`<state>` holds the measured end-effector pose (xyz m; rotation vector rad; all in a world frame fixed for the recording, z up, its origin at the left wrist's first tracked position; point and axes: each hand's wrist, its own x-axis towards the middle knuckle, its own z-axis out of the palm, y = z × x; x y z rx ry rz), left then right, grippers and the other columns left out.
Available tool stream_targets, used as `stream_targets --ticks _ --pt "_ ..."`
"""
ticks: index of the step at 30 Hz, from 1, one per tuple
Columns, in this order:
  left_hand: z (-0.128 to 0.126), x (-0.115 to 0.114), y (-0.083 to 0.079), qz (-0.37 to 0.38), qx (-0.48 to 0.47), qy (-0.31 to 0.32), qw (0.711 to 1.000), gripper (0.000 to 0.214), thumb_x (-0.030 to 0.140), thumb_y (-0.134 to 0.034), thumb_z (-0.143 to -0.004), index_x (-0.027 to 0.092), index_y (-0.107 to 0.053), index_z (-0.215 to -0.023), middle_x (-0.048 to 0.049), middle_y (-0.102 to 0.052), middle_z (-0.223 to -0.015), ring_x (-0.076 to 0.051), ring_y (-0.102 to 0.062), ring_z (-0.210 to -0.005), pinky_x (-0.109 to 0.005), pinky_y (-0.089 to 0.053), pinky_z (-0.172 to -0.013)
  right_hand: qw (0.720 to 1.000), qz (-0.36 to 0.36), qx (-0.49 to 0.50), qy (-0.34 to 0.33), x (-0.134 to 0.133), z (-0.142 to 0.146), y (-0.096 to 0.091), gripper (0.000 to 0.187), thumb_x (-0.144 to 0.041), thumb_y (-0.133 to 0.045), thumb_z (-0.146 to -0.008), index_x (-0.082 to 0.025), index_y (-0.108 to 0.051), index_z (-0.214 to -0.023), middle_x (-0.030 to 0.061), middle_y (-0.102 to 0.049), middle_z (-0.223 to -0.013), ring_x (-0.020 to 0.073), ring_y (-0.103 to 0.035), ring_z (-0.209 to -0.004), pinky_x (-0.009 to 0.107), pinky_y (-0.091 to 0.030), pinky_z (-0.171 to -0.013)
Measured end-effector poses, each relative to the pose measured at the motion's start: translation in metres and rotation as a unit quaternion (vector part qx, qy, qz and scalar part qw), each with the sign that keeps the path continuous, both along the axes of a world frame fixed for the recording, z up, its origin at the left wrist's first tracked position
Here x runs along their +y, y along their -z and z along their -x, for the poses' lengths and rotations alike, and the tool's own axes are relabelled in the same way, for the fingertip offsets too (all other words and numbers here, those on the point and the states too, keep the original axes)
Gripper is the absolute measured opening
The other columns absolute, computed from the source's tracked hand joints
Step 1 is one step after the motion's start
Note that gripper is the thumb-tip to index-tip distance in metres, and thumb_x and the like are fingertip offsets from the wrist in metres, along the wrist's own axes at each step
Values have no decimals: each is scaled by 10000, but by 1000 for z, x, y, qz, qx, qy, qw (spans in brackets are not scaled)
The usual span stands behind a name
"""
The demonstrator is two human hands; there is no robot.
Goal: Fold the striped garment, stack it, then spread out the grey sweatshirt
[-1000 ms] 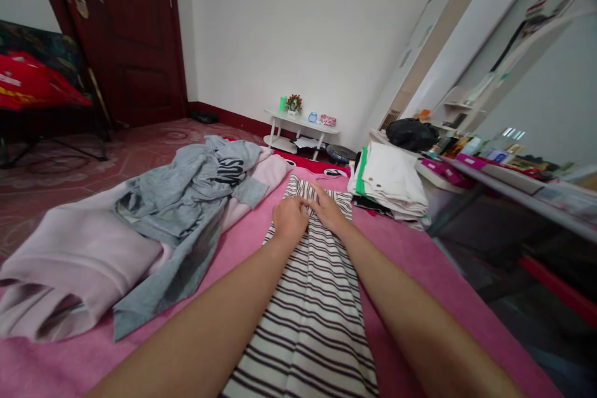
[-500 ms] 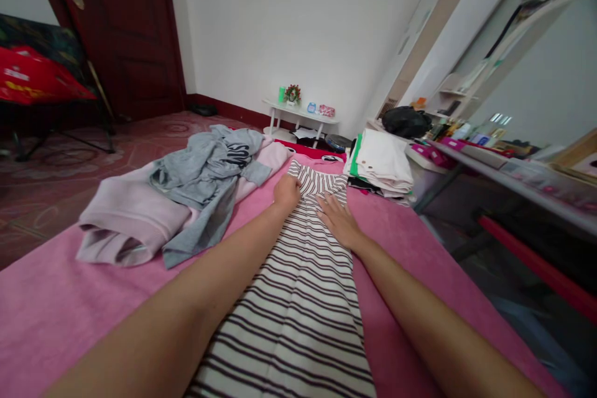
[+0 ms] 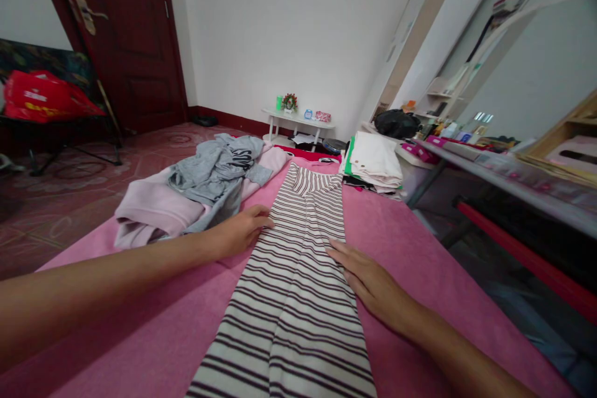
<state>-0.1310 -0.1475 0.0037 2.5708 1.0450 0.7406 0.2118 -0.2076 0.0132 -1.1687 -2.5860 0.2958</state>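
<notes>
On the sheet, the right hand is resting open on the garment, the left hand half-curled — grip unclear — so uneven dragging would be creasing it.

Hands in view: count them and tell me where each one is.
2. The left hand is at the left edge of the striped garment; the right hand lies over its right edge. No others seem hidden.
</notes>
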Motion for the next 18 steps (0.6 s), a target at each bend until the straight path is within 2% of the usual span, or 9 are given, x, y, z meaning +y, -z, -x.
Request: stream_targets --ticks 3,5,8,11,14,16,18 --pt "16 -37 -16 18 12 71 997 368 39 -416 -837 189 -654 -1074 -98 -551 -1195 -198 -542 -1107 -333 -438 -981 998 -22 60 -10 -25 -4 -8 532 -51 -384 -827 -258 -532 -1294 69 -504 -1381 194 -449 -1282 423 -346 -1093" --pt "16 -54 -28 40 18 97 994 383 11 -409 -829 208 -669 -1031 -77 -577 -1170 -184 -554 -1092 -310 -441 -966 996 -14 90 -22 -39 -2 -13 490 -19 -396 -788 -240 -594 -1177 71 -602 -1228 181 -532 -1170 370 -421 -1019" --pt "-2 -75 -47 59 5 117 991 419 18 -433 -830 235 -630 -1130 -67 -566 -1215 -178 -545 -1117 -295 -429 -975 992 23 114 -44 -57 7 -18 424 7 -402 -755 -216 -616 -1045 57 -638 -1027 154 -589 -981 281 -485 -857" --pt "-33 -97 -59 70 19 201 977 441 100 -539 -821 255 -563 -1234 -73 -540 -1274 -205 -519 -1159 -312 -407 -1003 993 20 105 -57 -64 12 -17 410 12 -388 -746 -209 -617 -1004 45 -631 -944 149 -586 -895 268 -471 -801" --pt "-59 -117 -63 70 52 287 954 427 226 -652 -786 244 -569 -1205 -71 -607 -1153 -226 -566 -1050 -322 -432 -946 995 4 98 16 -46 7 -14 333 -56 -388 -813 -207 -623 -995 46 -639 -948 154 -590 -887 272 -454 -792" --pt "-70 -126 -64 61 68 301 949 401 250 -675 -776 235 -581 -1165 -56 -627 -1056 -217 -583 -966 -309 -448 -887 990 8 89 113 -21 2 -12 235 -165 -431 -857 -194 -627 -983 46 -653 -908 162 -602 -830 273 -449 -750" --pt "-77 -132 -66 52 90 286 953 358 222 -692 -765 226 -594 -1109 -42 -625 -998 -203 -582 -922 -285 -454 -840 976 30 66 203 10 0 -12 193 -281 -485 -857 -174 -638 -905 37 -657 -790 165 -601 -722 264 -431 -665"
